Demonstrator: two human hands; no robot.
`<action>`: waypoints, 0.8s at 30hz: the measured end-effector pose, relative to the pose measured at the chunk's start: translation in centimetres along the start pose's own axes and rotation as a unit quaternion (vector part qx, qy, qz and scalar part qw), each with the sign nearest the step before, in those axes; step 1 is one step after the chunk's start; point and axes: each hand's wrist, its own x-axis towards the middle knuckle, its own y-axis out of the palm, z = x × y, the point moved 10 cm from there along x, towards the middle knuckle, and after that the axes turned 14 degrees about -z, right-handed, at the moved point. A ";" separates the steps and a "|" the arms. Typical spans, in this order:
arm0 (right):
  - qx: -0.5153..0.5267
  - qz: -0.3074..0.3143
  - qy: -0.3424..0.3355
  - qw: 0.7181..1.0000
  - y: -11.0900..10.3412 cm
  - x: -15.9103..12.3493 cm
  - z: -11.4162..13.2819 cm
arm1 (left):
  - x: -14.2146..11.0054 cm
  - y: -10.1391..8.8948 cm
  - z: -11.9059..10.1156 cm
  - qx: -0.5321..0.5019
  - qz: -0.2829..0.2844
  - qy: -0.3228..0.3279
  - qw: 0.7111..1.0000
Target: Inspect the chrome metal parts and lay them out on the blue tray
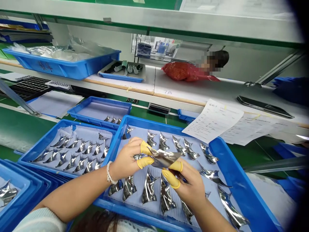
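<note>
Head view: the left hand and right hand gripped a curved metallic foil piece; a blue tray of similar pieces lay beneath.

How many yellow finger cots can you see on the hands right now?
4. Two are on the left hand: upper cot, lower cot. Two are on the right hand: upper cot, lower cot. More may be hidden behind the hands.

Bright, even overhead lighting is flooding the bench, glare is flashing off the silver foil pieces, shadows are staying faint, and lens distortion is bowing the upper shelf edge while dark vignetting is creeping in at right.
</note>
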 end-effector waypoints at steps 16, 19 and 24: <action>0.280 0.116 0.381 0.874 4.6 -3.2 -6.9 | -2.8 2.5 6.9 -0.216 0.042 -0.424 0.879; 0.348 0.108 0.435 0.823 5.5 -3.7 -6.9 | -2.9 2.6 7.2 -0.260 0.023 -0.433 0.863; 0.396 0.114 0.470 0.781 6.3 -4.1 -6.4 | -3.3 2.8 7.5 -0.274 0.011 -0.459 0.845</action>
